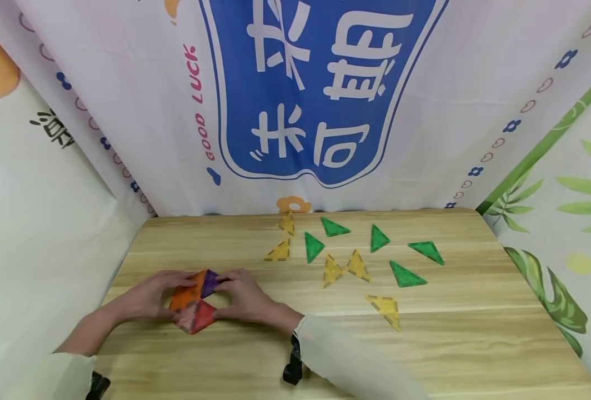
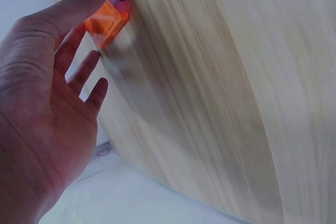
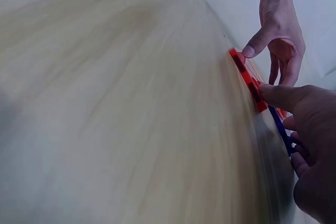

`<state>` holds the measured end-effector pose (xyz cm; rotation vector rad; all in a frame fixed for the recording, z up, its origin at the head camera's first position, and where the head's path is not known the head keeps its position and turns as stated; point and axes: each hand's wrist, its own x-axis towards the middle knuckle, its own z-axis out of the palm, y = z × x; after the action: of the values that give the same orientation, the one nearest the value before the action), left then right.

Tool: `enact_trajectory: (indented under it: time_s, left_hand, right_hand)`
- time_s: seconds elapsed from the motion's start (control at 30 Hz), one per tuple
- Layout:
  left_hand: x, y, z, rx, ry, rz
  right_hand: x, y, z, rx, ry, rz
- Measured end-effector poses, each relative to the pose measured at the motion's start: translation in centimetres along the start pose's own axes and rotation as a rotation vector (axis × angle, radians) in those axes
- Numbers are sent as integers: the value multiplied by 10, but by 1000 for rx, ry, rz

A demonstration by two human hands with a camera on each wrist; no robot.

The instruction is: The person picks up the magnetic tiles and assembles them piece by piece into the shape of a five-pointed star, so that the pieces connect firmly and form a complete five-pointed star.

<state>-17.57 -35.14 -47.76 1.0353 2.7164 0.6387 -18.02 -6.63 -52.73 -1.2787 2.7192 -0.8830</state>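
Translucent magnetic tiles form a small joined group on the wooden table's left side: an orange tile [image 1: 184, 295], a purple tile [image 1: 209, 284], a red tile [image 1: 204, 315] and a paler red one [image 1: 186, 318]. My left hand [image 1: 148, 296] holds the group from the left, fingers on the orange part and thumb at the pale red tile. From the right, my right hand [image 1: 248, 299] grips it, fingers at the purple tile and thumb against the red edge. In the right wrist view, the red edge [image 3: 248, 80] shows between both thumbs, close over the wood.
Several green triangle tiles [image 1: 407, 274] lie scattered right of centre on the table [image 1: 475, 344]. Several yellow triangle tiles [image 1: 385, 310] are spread from the back edge toward the middle. A printed cloth [image 1: 175, 183] hangs behind the table, with more cloth at both sides.
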Motion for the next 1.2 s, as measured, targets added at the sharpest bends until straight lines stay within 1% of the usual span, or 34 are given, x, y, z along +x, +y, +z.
enact_trajectory:
  time_s: [0.2,0.37,0.47,0.57,0.67,0.77,0.87,1.0,1.2]
  left_hand:
    - [-3,-4,-4,52,13,35]
    - [-1,-3,-7,63,-22,29]
    - [1,0,-9,88,-24,27]
    - [5,5,-10,110,-7,25]
    - [11,12,-8,119,24,15]
    - [15,19,-5,90,54,-26]
    - [19,28,0,55,69,-71]
    - [26,41,7,40,82,-89]
    - [40,56,19,58,128,-79]
  right_hand:
    - [9,-2,3,-15,-39,13]
    - [11,-2,-2,-14,-78,19]
    - [8,0,-7,30,-82,16]
    - [1,2,-15,111,-80,23]
    - [-12,4,-29,202,-87,31]
    - [-28,7,-42,264,-90,19]
    - [-46,13,-54,289,-89,17]
    - [-73,24,-72,270,-87,34]
    - [-113,42,-100,214,-75,38]
